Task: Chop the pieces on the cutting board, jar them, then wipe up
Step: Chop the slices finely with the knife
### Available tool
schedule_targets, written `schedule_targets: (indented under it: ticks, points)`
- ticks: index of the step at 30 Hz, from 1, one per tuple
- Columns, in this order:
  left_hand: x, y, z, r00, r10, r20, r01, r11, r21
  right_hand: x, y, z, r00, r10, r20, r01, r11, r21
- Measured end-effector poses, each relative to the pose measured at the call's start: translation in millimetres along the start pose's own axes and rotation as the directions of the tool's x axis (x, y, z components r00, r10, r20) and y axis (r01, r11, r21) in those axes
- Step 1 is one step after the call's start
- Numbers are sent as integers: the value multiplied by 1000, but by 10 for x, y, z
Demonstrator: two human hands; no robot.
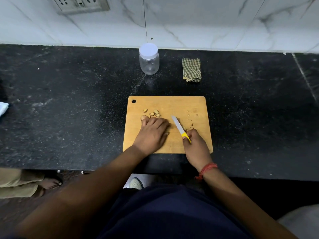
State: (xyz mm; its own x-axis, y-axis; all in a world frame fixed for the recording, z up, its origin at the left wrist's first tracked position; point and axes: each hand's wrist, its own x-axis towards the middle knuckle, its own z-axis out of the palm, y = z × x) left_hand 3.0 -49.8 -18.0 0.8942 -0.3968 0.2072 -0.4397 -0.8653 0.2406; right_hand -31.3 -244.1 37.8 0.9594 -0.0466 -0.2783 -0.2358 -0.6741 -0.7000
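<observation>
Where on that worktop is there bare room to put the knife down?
Bare black counter lies left of the cutting board, also between board, jar and checked cloth. The board's near half is crowded by both hands.

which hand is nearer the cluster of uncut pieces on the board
Left. The left hand lies beside the pieces, fingertips touching one; the right hand, gripping the knife, is farther right.

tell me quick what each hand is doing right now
Left hand: open, lying flat on the pieces on the board.
Right hand: gripping the knife by its yellow handle.
</observation>
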Motion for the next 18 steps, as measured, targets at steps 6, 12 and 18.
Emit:
schedule_targets:
  ticks: [6, 12, 18]
  points:
    - [-180, -50, 29, 991, 79, 107, -82, 996, 22, -112, -114, 90, 995, -36, 90, 42, 997, -68]
    - [-200, -32, 38, 993, 69, 95, -70, 998, 10, -168, -188, 139, 987, -95, 126, 118, 975, -187]
    - [-199, -18, 49, 995, 53, 90, -54, 998, 11, -176, -184, 185, 981, -115, 154, 153, 951, -267]
